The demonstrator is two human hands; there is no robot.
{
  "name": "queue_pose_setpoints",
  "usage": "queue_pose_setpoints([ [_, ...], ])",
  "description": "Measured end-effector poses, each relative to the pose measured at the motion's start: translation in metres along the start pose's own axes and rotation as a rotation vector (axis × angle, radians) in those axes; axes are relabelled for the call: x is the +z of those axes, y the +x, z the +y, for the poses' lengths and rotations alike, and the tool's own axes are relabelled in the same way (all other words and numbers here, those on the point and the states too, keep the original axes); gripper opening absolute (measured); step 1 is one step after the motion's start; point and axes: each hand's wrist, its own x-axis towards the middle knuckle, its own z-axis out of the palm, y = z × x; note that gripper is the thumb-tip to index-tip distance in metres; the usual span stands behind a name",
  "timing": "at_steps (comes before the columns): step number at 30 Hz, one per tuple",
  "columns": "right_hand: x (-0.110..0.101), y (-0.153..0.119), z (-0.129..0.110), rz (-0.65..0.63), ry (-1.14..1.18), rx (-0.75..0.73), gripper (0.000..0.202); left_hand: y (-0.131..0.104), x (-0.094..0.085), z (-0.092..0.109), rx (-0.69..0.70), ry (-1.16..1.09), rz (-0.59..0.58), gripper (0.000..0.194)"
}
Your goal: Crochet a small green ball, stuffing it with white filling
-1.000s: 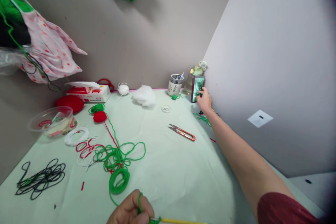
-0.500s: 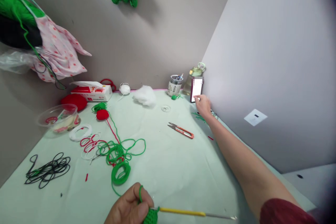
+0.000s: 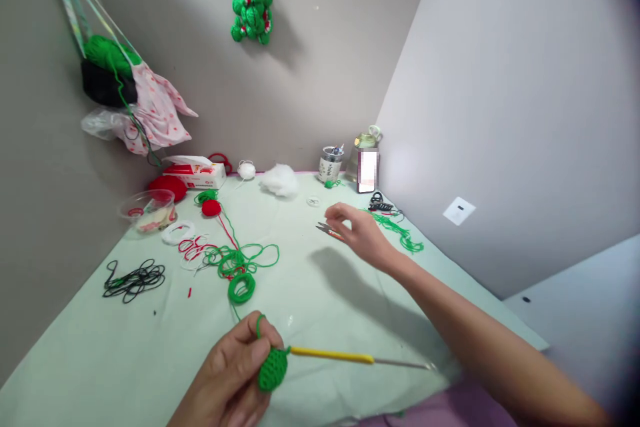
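My left hand point(image 3: 233, 373) pinches a small green crochet piece point(image 3: 273, 369) at the near edge of the table. A strand of green yarn loops over its index finger. The yellow-handled crochet hook point(image 3: 333, 354) sticks out to the right from the top of the piece, caught in a loop. In mid-air over the table is my right hand point(image 3: 361, 235), empty, its fingers loosely curled with a gap to the thumb. It partly hides the orange thread snips point(image 3: 330, 231) lying beyond it. The phone point(image 3: 367, 172) with a bright screen leans against a glass jug point(image 3: 354, 157).
Tangled green yarn point(image 3: 241, 287) and black cord point(image 3: 134, 280) lie on the left, near a clear plastic bowl point(image 3: 147, 207). Along the back stand a tissue box point(image 3: 200, 175), white stuffing point(image 3: 280, 180) and a pen tin point(image 3: 330, 165). Green yarn ends point(image 3: 400, 230) lie at the right wall.
My right hand has left the phone screen and come back left and nearer, over the snips. The view has shifted; more of the left hand and crochet piece shows.
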Motion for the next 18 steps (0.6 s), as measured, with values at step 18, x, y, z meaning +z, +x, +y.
queue_pose_setpoints([
  [18, 0.052, -0.144, -0.111, 0.171, 0.955, 0.016, 0.012, -0.001, 0.017, -0.020, 0.159, 0.077, 0.034, 0.036],
])
